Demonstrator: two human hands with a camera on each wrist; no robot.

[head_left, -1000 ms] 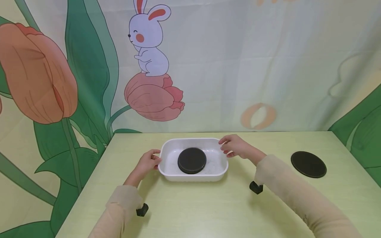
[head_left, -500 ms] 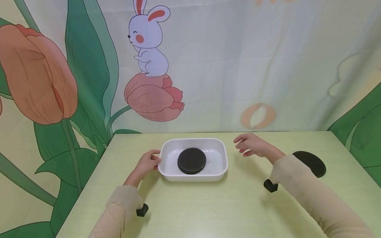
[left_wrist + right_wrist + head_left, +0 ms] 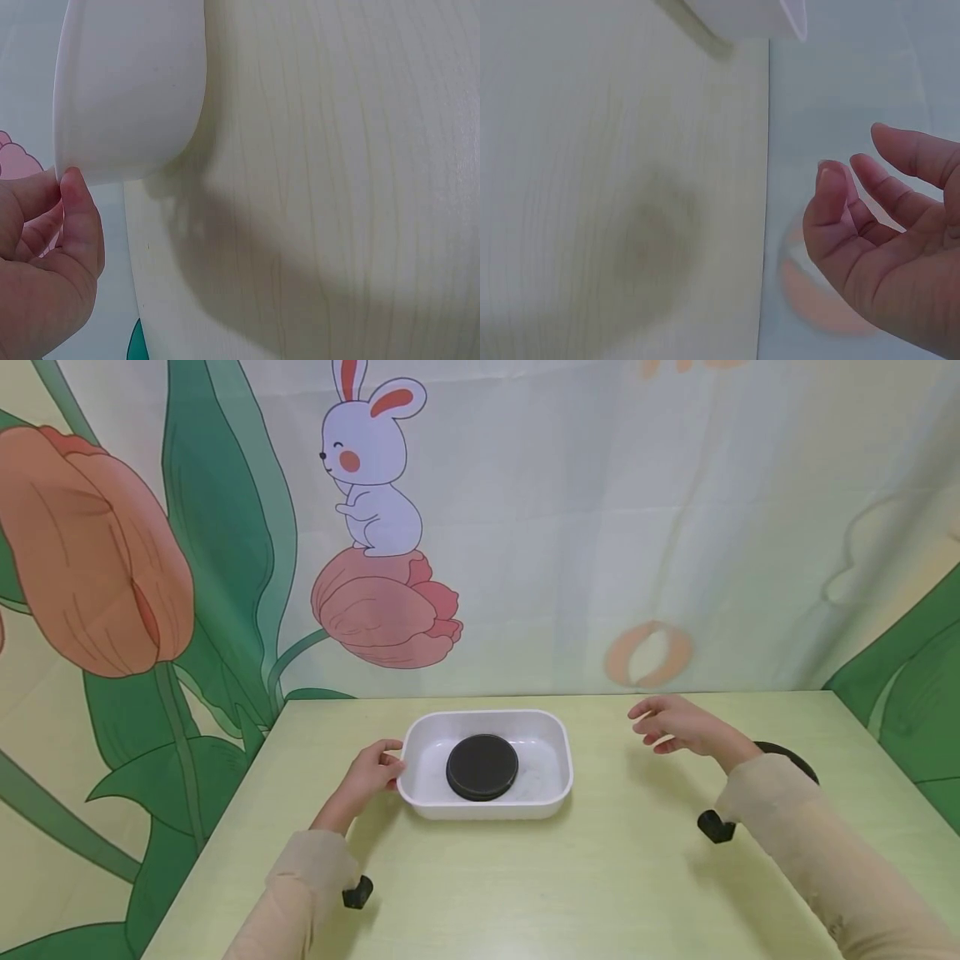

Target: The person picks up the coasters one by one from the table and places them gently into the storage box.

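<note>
A white rectangular dish with rounded corners [image 3: 551,764] stands on the table in the head view. Inside it lies a thick round black disc [image 3: 482,767]; whether it is one piece or a stack I cannot tell. My left hand [image 3: 371,768] is at the dish's left end, and in the left wrist view thumb and fingertips [image 3: 77,199] pinch its rim. To the right of the dish and apart from it, my right hand [image 3: 681,724] hovers over the table with fingers loosely bent, holding nothing. A second black disc [image 3: 792,757] is mostly hidden behind the right sleeve.
The pale wood-grain table [image 3: 495,885] ends at a back edge just behind the dish. A curtain printed with a rabbit and tulips [image 3: 525,527] hangs behind it. Small black blocks [image 3: 717,827] sit at both wrists.
My right hand has let go of the dish's right end and moved rightward, its sleeve now covering much of the second disc. The left hand and the dish have stayed in place.
</note>
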